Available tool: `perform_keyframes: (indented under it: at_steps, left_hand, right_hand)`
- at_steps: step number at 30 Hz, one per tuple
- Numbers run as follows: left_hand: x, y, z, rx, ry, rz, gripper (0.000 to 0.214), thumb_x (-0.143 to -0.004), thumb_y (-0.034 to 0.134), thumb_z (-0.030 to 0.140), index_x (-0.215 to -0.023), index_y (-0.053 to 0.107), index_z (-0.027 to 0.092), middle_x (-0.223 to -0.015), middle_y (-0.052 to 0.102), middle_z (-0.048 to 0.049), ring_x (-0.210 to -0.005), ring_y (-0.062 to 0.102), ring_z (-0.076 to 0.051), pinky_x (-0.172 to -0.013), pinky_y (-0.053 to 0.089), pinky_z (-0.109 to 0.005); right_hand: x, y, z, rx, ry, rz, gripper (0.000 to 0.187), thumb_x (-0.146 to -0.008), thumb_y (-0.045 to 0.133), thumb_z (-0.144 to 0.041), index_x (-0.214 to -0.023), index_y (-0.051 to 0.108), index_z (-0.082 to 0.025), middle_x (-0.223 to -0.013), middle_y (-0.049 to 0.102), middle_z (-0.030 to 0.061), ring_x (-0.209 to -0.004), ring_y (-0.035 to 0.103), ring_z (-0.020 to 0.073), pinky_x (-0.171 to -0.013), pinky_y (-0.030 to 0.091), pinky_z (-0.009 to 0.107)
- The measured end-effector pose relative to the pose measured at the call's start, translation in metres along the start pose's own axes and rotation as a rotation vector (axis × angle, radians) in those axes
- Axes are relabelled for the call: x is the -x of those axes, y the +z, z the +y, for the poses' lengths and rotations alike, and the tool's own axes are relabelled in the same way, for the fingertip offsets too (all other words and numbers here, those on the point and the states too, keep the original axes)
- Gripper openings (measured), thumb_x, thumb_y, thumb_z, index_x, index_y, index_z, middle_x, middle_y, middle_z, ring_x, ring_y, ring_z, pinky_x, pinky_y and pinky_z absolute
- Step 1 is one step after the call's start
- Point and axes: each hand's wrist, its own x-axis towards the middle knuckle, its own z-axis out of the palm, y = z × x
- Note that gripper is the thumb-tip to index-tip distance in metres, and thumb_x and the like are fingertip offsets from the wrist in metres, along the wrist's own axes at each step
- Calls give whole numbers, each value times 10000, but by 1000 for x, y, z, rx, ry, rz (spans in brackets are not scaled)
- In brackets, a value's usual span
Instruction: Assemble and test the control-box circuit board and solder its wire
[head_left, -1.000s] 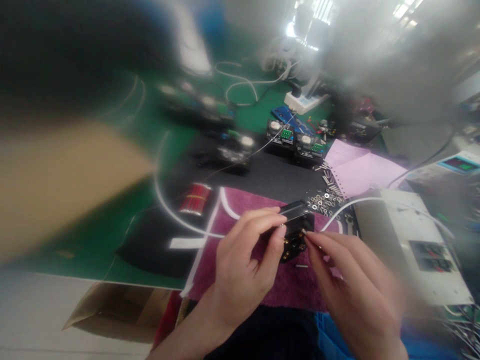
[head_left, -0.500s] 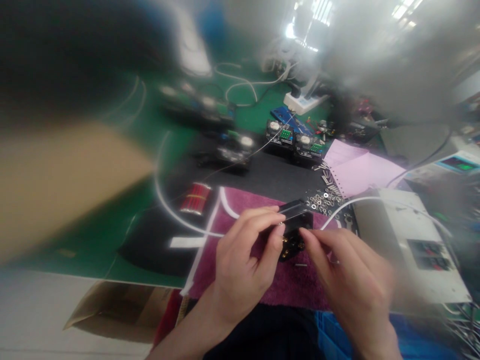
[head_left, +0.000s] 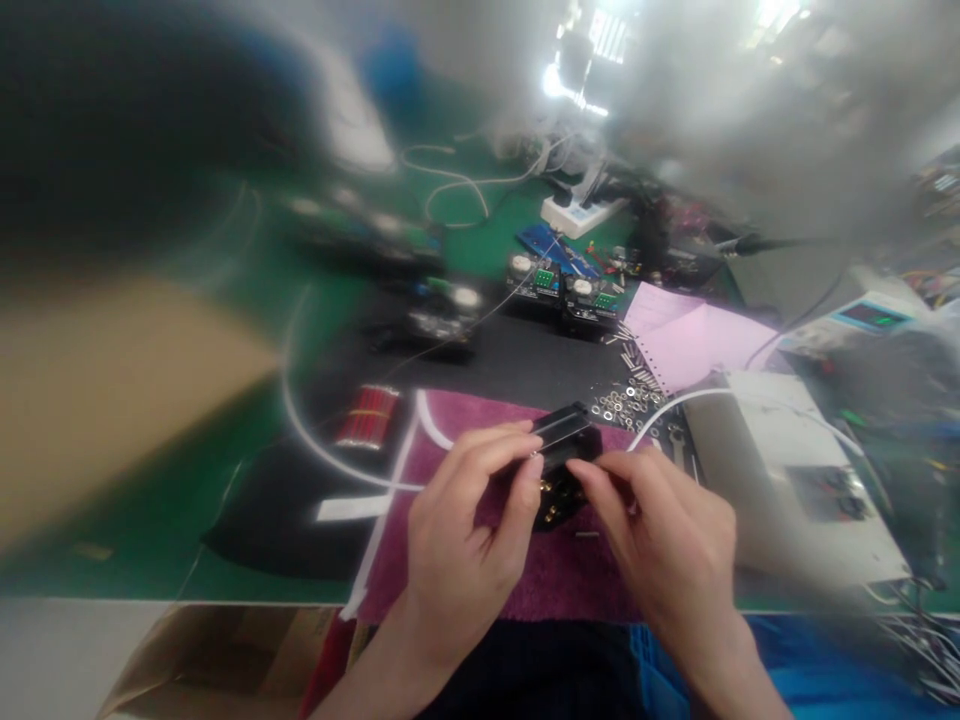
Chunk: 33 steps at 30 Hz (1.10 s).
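My left hand (head_left: 476, 510) grips a black device housing (head_left: 566, 425) from its left side, thumb in front and fingers over the top. Brass-coloured posts show on the housing's near face. At that face's right edge, the thumb and fingers of my right hand (head_left: 664, 525) are pinched together; whatever small piece they hold, if any, is hidden. Beneath both hands lies a purple cloth (head_left: 555, 585) with white edging. A small metal pin (head_left: 587, 534) rests on it, just below the housing.
Loose nuts and washers (head_left: 626, 403) lie beyond the hands, near pink paper (head_left: 697, 335). A pale box (head_left: 810, 500) stands on the right. Two circuit assemblies (head_left: 589, 300) sit farther back. Red rods (head_left: 369, 415) lie bundled left. A white cable (head_left: 322, 450) curves across.
The whole view has shifted, so the bench and hands appear farther left. My left hand keeps its hold on the housing; my right fingers stay pinched at its face.
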Motion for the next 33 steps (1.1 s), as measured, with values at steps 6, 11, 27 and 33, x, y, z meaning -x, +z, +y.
perform_keyframes:
  at_steps: [6,11,27,33]
  left_hand:
    - [0,0,0,4,-2,-4,275,-964,731,112,-1192,737,266,-1216,773,4,-1150,745,-162,-1084,571,-306]
    - [1,-1,-1,0,-10,-17,275,-971,725,116,-1200,730,268,-1233,769,3,-1170,742,-163,-1087,571,-309]
    - [-1,0,2,15,0,-19,233,-989,704,140,-1184,729,264,-1201,775,-26,-1140,753,-195,-1046,616,-363]
    - [-1,0,2,32,4,-16,256,-976,716,107,-1182,727,260,-1204,770,-5,-1144,745,-159,-1060,593,-306]
  right_hand:
    - [6,-2,-3,-223,6,8,156,-988,739,-70,-1106,748,-172,-1030,793,31,-910,748,110,-843,570,222]
    - [15,-8,0,-232,-10,23,314,-959,734,-12,-1212,760,-196,-1136,802,52,-993,763,133,-920,610,246]
    - [14,-13,-1,-241,52,-33,235,-957,755,-83,-1160,768,-201,-1052,783,46,-865,731,132,-816,615,258]
    - [13,-14,-2,-196,19,-39,249,-955,763,-82,-1184,753,-182,-1055,780,49,-879,728,133,-841,595,261]
